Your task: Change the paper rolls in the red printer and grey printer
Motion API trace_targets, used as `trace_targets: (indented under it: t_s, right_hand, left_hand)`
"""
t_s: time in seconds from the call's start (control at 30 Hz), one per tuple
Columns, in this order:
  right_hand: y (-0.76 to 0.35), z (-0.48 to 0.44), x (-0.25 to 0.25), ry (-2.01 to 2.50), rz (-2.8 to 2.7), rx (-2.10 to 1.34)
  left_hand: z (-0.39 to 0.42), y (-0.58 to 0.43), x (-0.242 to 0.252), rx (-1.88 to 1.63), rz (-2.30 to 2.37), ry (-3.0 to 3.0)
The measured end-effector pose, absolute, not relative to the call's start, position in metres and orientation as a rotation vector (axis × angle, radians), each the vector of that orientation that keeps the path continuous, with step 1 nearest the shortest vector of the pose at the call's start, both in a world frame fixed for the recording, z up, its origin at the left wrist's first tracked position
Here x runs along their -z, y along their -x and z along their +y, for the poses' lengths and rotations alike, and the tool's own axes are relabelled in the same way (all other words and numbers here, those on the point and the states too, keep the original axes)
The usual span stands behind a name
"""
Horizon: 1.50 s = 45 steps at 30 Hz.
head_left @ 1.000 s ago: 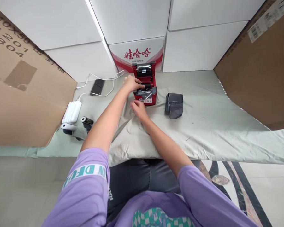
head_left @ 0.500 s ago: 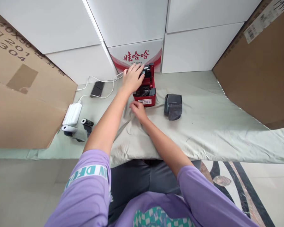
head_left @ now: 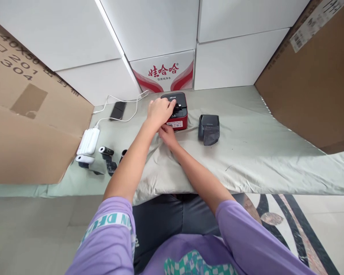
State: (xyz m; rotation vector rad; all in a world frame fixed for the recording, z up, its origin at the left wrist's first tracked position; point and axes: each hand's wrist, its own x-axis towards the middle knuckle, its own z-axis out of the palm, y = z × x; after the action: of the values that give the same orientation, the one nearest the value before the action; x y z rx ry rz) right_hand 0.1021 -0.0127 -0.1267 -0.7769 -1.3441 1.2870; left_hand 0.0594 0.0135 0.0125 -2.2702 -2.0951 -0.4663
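A red and black label printer sits on the cloth-covered table with its black lid lowered. My left hand lies across the left part of this lid, fingers spread over the top and palm down. Low at the printer's front left corner is my right hand. Its fingertips are hidden beneath my left hand, so whether they grip the printer cannot be seen. A small dark device with a dark strip hanging over its front stands to the right, apart from both hands.
Cartons wall off the back, one with red lettering; brown boxes flank both sides. On the left lie a phone, a white power bank with a cable, and black rolls. The table's front edge runs close to my body.
The printer's lid has come down from upright to lowered, with my left hand moving down and forward over it. My right hand has stayed near the front left corner.
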Motion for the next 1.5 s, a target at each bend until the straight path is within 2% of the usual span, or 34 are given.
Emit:
trace_targets:
  t_s: [0.33,0.53,0.67,0.77,0.9,1.0,1.5]
  right_hand:
    - [-0.103,-0.017,0.126,0.853,-1.489,-1.205]
    - [-0.102,-0.04,0.12,0.888,-2.045,-0.954]
    - [-0.098,-0.052,0.114,0.846,-2.41,-0.793]
    - [-0.096,-0.055,0.109,0.867,-2.571,-0.622]
    - [-0.098,-0.056,0.103,0.867,-2.605,-0.53]
    - [-0.1,-0.056,0.102,0.862,-2.631,-0.54]
    - [-0.101,-0.055,0.102,0.891,-2.607,-0.54]
  left_hand:
    - [0.02,-0.062,-0.01,0.46,-2.146,2.276]
    - [0.007,-0.074,-0.015,0.432,-2.078,2.252]
    - [-0.02,-0.101,-0.01,0.77,-1.928,2.234]
    - [-0.039,-0.127,0.022,1.039,-1.725,2.455]
    - [-0.042,-0.151,0.073,1.233,-2.023,2.797]
    - [-0.038,-0.155,0.089,1.3,-2.182,2.903]
    - [-0.037,-0.154,0.077,1.243,-2.334,2.772]
